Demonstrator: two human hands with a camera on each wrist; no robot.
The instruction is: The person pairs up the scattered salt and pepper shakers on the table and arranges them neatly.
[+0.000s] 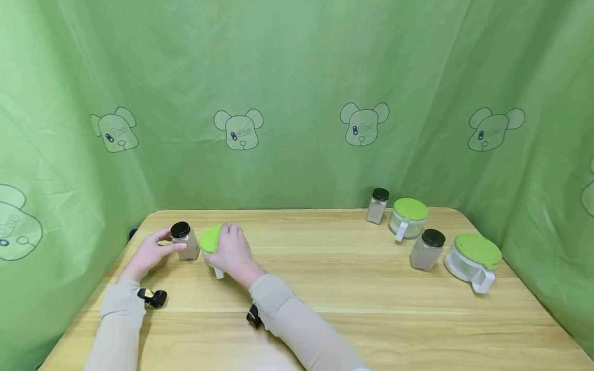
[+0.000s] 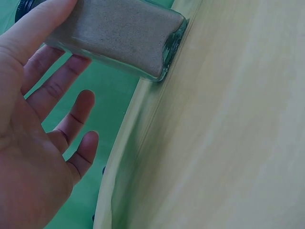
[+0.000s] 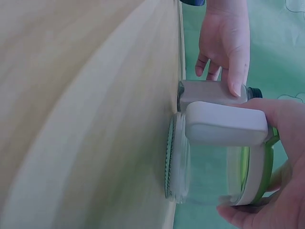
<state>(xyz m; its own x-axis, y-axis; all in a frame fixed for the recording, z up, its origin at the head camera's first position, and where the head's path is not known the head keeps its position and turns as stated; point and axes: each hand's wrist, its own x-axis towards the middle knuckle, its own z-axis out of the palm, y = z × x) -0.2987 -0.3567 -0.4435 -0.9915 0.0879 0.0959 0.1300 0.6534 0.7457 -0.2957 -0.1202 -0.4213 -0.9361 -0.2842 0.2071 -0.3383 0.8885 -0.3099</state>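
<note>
At ten o'clock on the wooden table (image 1: 334,288), a black-capped square glass jar (image 1: 188,248) of greyish powder is pinched by the left hand (image 1: 147,253) between thumb and forefinger, other fingers spread. At its three o'clock, just beside, the right hand (image 1: 234,251) grips a green-lidded glass pot (image 1: 210,239) at the lid. Toward two o'clock: far jar (image 1: 376,210), far pot (image 1: 409,212), near jar (image 1: 425,252), near pot (image 1: 474,253), all lidded.

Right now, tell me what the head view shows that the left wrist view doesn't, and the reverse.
Head view only: the right hand on a green-lidded handled jar, two more handled jars and two other black-capped jars at the right.

Left wrist view only: the palm of the left hand, ring and little fingers off the black-capped jar it holds.

Both: that hand, that jar, the wooden tabletop and green curtain.
</note>
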